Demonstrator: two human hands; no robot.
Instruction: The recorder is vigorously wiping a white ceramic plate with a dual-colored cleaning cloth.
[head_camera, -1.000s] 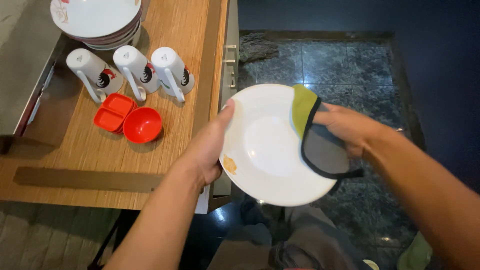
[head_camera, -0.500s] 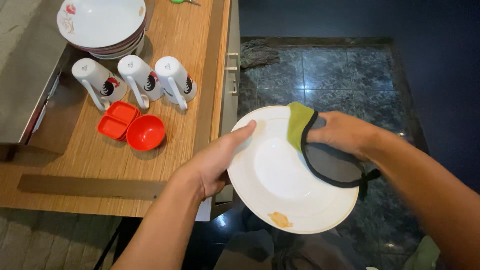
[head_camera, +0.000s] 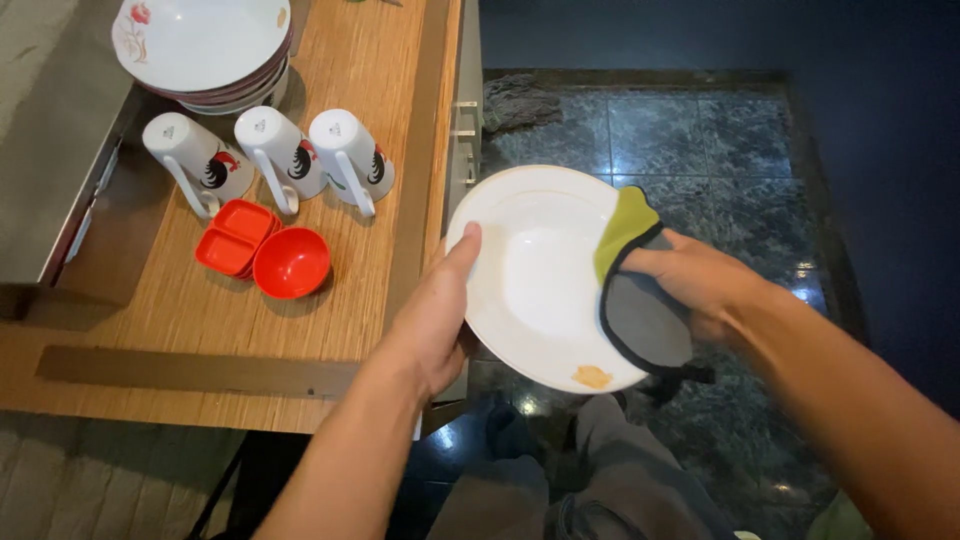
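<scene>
Dark marbled floor tiles fill the background under your hands, with a wooden counter off to the left. You hold a white plate out past the counter's edge, above your own legs. Your left hand is clamped on the plate's left rim, thumb laid over the top face and fingers hidden beneath. Your right hand is closed on a green and grey cloth pad, pressing it against the plate's right side. An orange smear sits on the plate's near rim, between your two grips and clear of the pad. Left of your left hand, well apart on the counter, lie a round red bowl and a red divided dish touching it. Beyond them three white mugs lie on their sides in a row, and further back stands a stack of white bowls. Nothing stands between the plate and your hands
</scene>
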